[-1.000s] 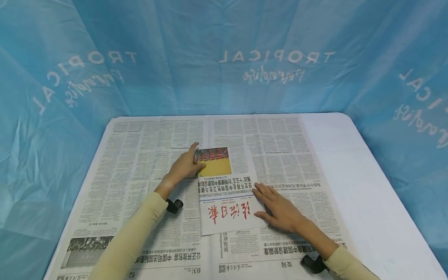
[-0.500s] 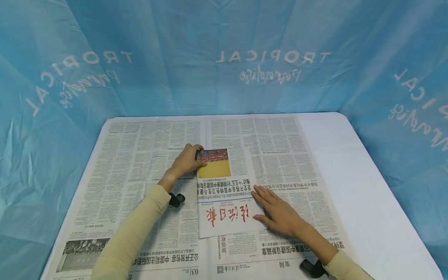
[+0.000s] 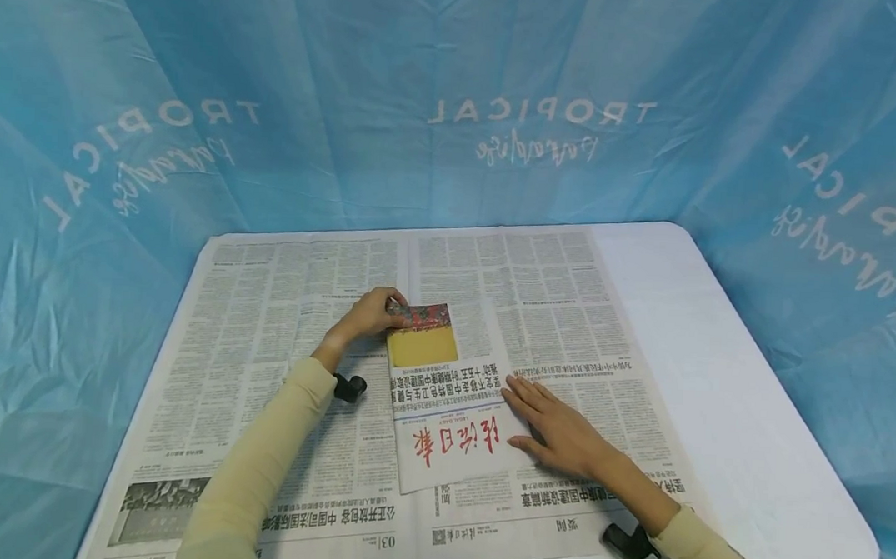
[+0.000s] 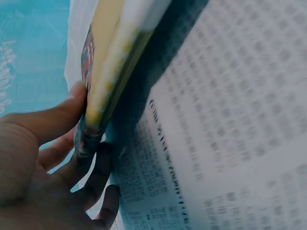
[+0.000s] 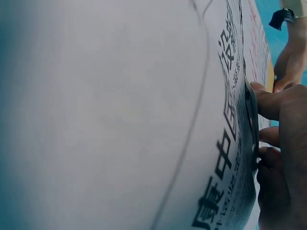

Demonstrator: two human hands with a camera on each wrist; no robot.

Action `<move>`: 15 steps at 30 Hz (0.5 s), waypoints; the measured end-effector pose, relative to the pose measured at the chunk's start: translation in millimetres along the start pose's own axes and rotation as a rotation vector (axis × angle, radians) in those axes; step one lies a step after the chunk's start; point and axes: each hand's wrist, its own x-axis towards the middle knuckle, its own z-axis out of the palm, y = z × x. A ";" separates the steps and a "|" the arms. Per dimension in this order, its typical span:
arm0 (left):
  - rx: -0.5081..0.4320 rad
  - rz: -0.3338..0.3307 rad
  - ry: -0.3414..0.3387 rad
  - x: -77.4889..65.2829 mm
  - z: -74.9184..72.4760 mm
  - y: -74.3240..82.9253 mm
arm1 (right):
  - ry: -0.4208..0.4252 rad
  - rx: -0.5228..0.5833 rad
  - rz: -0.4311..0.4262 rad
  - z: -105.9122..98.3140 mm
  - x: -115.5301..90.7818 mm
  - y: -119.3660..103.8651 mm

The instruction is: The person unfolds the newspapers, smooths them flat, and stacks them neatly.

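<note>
A folded newspaper (image 3: 448, 438) with a red title and a yellow-and-red picture lies on a spread-out newspaper (image 3: 267, 305). My left hand (image 3: 371, 314) pinches its far left corner. In the left wrist view, the thumb lies on the picture side and fingers reach behind the raised, layered edge (image 4: 108, 91). My right hand (image 3: 557, 426) rests on the folded newspaper's right edge, its fingers extended towards the title. The right wrist view shows the right hand's fingers (image 5: 271, 103) touching the paper's edge, partly cut off by the frame.
Under the newspapers is a white table (image 3: 743, 392), with a bare strip along its right side. A blue printed curtain (image 3: 453, 171) hangs behind the table and at both sides. Black wrist cameras (image 3: 349, 388) sit on both wrists.
The left hand's fingers have curled round the far left corner. The folded newspaper's left side has shifted slightly towards me. The right hand has stayed nearly in place.
</note>
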 end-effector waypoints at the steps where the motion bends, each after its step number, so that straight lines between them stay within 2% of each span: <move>1: -0.018 -0.006 -0.027 0.4 -1.6 -0.1 | -0.004 0.002 -0.001 0.0 -0.2 -0.5; 5: -0.035 -0.021 -0.089 1.6 -6.2 2.0 | -0.007 0.013 -0.001 0.0 -0.4 -2.1; 8: -0.020 -0.004 -0.115 2.7 -6.4 4.5 | -0.009 0.019 0.003 -0.1 -0.7 -2.5; 15: 0.048 0.032 -0.123 2.9 0.5 10.0 | -0.017 0.022 0.004 -3.9 -1.9 -2.6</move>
